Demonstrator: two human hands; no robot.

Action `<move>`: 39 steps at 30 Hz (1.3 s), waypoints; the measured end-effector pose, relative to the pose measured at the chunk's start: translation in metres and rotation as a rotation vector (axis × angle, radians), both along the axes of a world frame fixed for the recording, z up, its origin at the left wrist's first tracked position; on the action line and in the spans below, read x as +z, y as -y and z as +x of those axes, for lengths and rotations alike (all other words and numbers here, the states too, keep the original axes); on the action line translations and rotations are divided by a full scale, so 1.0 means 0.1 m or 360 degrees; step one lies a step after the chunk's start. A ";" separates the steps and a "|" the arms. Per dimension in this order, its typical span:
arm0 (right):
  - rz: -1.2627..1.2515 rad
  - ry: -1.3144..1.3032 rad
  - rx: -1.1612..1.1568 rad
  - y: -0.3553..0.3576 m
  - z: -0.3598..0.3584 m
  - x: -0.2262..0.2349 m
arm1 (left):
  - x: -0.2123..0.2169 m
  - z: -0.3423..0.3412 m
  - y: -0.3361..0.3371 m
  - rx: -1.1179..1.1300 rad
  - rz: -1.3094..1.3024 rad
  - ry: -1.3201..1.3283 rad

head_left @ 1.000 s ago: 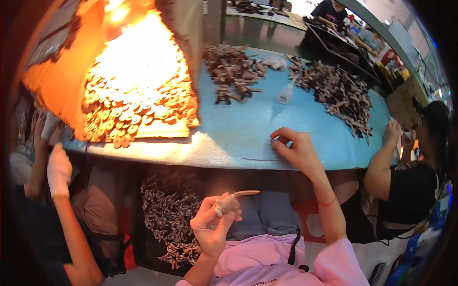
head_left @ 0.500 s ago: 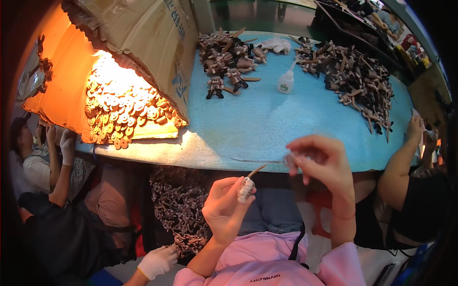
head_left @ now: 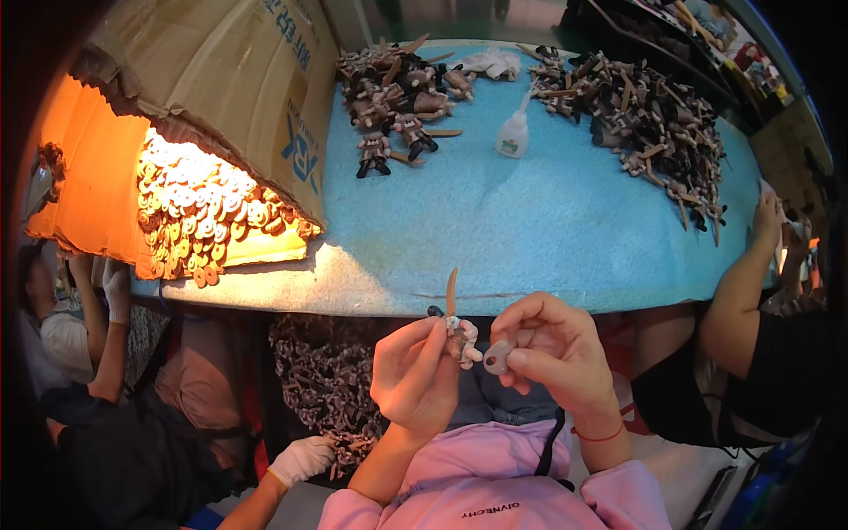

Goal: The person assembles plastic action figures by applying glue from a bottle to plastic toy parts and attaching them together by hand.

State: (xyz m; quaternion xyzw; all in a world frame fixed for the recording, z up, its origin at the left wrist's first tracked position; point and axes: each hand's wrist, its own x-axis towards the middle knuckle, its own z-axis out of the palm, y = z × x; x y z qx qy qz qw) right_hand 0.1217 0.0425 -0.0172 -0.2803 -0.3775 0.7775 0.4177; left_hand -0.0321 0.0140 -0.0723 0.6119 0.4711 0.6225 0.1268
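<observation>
Nearest the body, over the lap, the left hand (head_left: 415,380) has its grip closed on a small figurine (head_left: 460,338) with a thin wooden stick (head_left: 452,291) rising from it. The right hand (head_left: 552,353) pinches a small grey disc-shaped piece (head_left: 497,358) between thumb and fingertips, holding it just beside the figurine, nearly touching.

To do this well, I judge the left hand should keep the figurine steady and turned so its joining face looks toward the right hand, while the right brings the grey piece in straight and squarely, with only the fingertips on its edge so the mating side stays uncovered. Pressing lightly looks wise, since the stick is slender.

Below the desk edge lies a heap of dark small parts (head_left: 318,380), where a gloved hand (head_left: 300,459) of another person reaches. Beyond, the blue desk (head_left: 530,230) carries a white squeeze bottle (head_left: 512,132), a cluster of finished figurines (head_left: 397,93) and a larger pile (head_left: 654,115) to the right. At left a cardboard box (head_left: 221,79) shelters lit round pieces (head_left: 203,212). Another person's arm (head_left: 742,291) rests at the right edge.
</observation>
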 end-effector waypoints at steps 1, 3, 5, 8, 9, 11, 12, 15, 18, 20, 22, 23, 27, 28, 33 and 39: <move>-0.0005 0.0012 -0.0041 0.01 -0.02 0.00 | 0.00 0.00 0.01 0.0036 -0.0015 0.0007; -0.0011 0.0024 -0.0079 0.01 -0.03 -0.01 | 0.02 0.00 0.00 0.0049 -0.0014 -0.0006; 0.0033 0.0071 -0.0047 0.02 -0.03 -0.06 | 0.01 0.00 0.01 0.0064 -0.0020 -0.0019; -0.0052 0.0089 -0.0107 0.02 -0.06 -0.05 | 0.01 -0.01 0.01 0.0055 0.0010 -0.0037; -0.0055 0.0091 -0.0108 0.02 -0.06 -0.05 | 0.01 -0.02 0.01 0.0049 0.0011 -0.0075; -0.0127 0.0088 -0.0042 0.00 -0.05 -0.07 | 0.01 -0.02 0.02 0.0041 0.0007 -0.0111; -0.0130 0.0090 -0.0043 0.00 -0.05 -0.07 | 0.01 -0.01 0.01 0.0023 0.0013 -0.0093; -0.0181 0.0039 0.0013 0.00 -0.04 -0.08 | 0.02 -0.02 0.03 -0.0002 0.0016 -0.0107; -0.0171 0.0085 0.0025 0.00 -0.04 -0.08 | 0.05 -0.02 0.04 -0.0031 0.0023 -0.0118; -0.0125 0.0093 0.0013 -0.01 -0.04 -0.09 | 0.04 -0.03 0.04 -0.0055 0.0033 -0.0093; -0.0146 0.0049 -0.0019 -0.01 -0.06 -0.08 | 0.04 -0.04 0.04 -0.0078 0.0012 -0.0096; -0.0166 0.0002 -0.0053 0.00 -0.07 -0.08 | 0.04 -0.04 0.04 -0.0080 0.0012 -0.0093; -0.0170 -0.0004 -0.0046 0.01 -0.09 -0.09 | 0.08 -0.05 0.04 -0.0086 0.0006 -0.0086; -0.0159 0.0015 -0.0075 0.02 -0.11 -0.10 | 0.08 -0.05 0.04 -0.0083 0.0004 -0.0078; -0.0106 0.0036 -0.0150 0.06 -0.16 -0.12 | 0.06 -0.08 0.07 -0.0089 0.0000 -0.0082; -0.0079 0.0065 -0.0205 0.08 -0.20 -0.09 | 0.13 -0.07 0.06 -0.0087 -0.0127 0.0068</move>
